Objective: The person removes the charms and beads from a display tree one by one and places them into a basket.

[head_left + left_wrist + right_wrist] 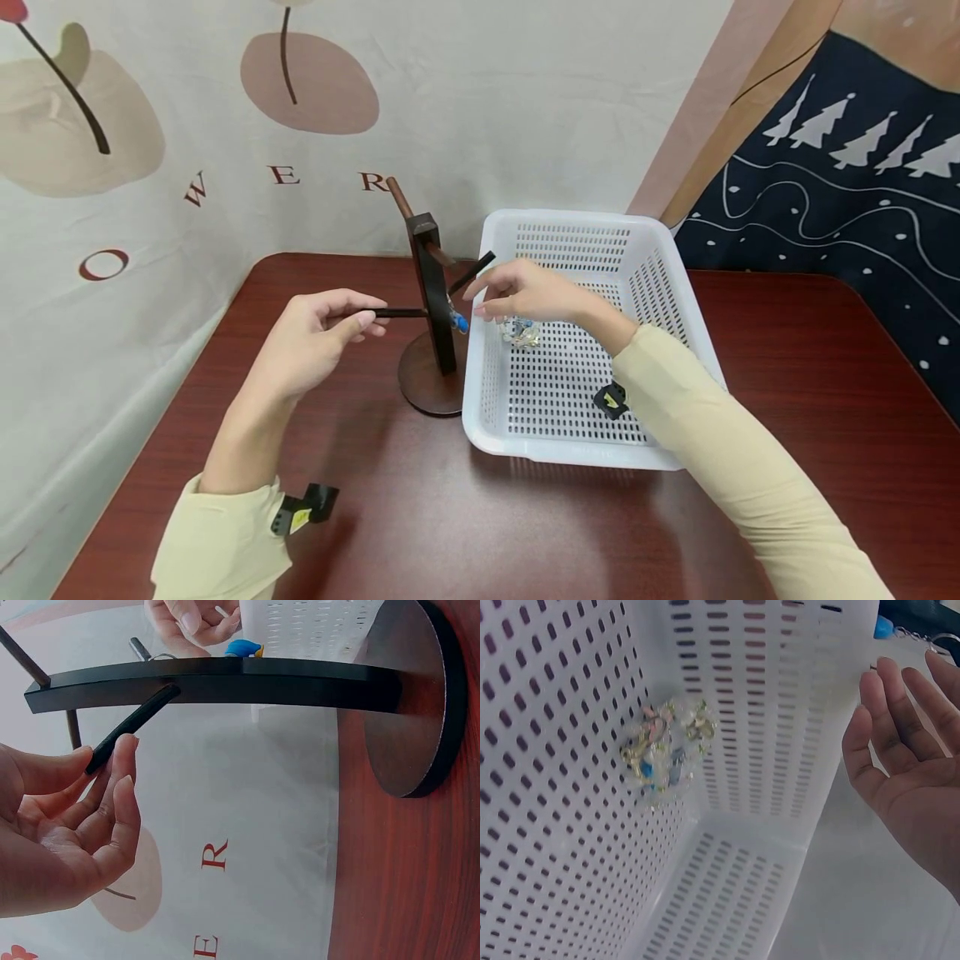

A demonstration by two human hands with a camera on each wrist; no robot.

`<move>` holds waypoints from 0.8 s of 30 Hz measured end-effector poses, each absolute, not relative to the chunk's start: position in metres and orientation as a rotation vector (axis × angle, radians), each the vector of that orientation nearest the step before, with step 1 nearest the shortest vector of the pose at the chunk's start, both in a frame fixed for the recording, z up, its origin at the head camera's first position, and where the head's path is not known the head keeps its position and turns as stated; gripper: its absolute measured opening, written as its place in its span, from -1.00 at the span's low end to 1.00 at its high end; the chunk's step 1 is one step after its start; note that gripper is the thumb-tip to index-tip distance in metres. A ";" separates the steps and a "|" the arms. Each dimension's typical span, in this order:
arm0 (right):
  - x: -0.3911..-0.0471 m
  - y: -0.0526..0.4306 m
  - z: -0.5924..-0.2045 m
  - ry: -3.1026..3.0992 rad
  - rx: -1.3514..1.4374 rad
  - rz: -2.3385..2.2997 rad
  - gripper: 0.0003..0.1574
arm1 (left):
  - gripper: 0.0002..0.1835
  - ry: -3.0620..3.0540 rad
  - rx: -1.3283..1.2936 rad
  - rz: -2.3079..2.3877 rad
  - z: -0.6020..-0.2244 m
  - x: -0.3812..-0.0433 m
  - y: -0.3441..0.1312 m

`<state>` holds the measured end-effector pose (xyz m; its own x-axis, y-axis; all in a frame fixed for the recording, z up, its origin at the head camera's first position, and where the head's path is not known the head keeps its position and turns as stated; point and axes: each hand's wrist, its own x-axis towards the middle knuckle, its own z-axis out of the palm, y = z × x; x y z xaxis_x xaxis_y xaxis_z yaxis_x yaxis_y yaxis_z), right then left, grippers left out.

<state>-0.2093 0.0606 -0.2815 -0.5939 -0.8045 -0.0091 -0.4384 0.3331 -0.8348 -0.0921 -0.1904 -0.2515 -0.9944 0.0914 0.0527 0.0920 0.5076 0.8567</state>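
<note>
A dark wooden stand (432, 292) with a round base and several side pegs stands upright left of the basket. My left hand (307, 342) pinches the end of its left black peg (405, 313) between thumb and fingers. From the stand's right side hangs a keychain (458, 322) with a blue charm; its metal ring (943, 639) shows in the right wrist view. My right hand (536, 292) hovers over the basket's left rim, near the tip of the right black peg (474, 272). Its fingers are loosely bent, and nothing shows between them.
The white perforated basket (585, 454) sits on the reddish-brown table (390, 500), close against the stand's base. Inside, by its left wall, lies a small pile of shiny trinkets (521, 333) with blue, pink and gold-coloured parts. A patterned cloth (465, 100) hangs behind the table.
</note>
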 end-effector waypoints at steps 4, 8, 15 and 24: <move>-0.208 0.055 -0.284 2.190 -1.122 -1.171 -0.71 | -0.78 -2.741 -0.164 -1.540 -0.252 -0.093 -0.191; -0.207 0.051 -0.286 2.211 -1.123 -1.169 -0.73 | -0.78 -2.745 -0.165 -1.536 -0.252 -0.093 -0.191; -0.207 0.045 -0.290 2.208 -1.141 -1.196 -0.74 | -0.79 -2.724 -0.184 -1.549 -0.253 -0.093 -0.191; -0.206 0.042 -0.292 2.200 -1.146 -1.251 -0.77 | -0.80 -2.712 -0.190 -1.561 -0.252 -0.092 -0.191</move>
